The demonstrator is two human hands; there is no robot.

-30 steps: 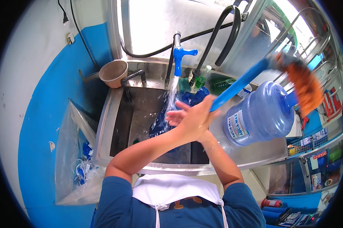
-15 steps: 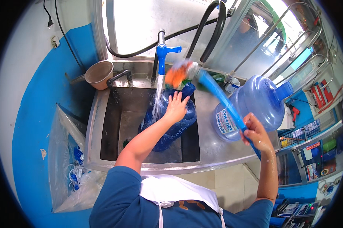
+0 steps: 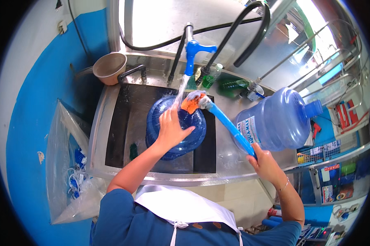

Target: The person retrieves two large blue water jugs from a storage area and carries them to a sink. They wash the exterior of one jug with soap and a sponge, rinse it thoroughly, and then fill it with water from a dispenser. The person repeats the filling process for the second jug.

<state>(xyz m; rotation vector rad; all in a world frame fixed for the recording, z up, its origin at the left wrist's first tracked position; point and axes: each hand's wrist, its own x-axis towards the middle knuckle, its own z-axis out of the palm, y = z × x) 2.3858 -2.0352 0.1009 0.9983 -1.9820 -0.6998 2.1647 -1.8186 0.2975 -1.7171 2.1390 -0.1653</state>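
A dark blue water jug (image 3: 196, 137) stands in the steel sink (image 3: 121, 135) under running water. My left hand (image 3: 171, 128) holds the jug from above, fingers over its top and thumb spread to the right. The jug's neck is not in sight. My right hand (image 3: 267, 162) is closed round the blue handle of a scrubber (image 3: 233, 130). Its orange and grey head is at the jug's far right side, just right of the stream. Water pours from the tap with a blue lever (image 3: 192, 53).
A paler blue jug (image 3: 275, 119) lies on its side on the right counter. Green bottles (image 3: 209, 80) and a white cup (image 3: 255, 93) stand behind the sink. A beige bowl (image 3: 110, 69) sits at the back left, beside a black pipe (image 3: 131, 74). A clear plastic bag (image 3: 68, 180) hangs at left.
The blue jug has gone from leaning right to more upright, and my left hand has shifted left on it. My right hand has brought the scrubber's head down to the jug.
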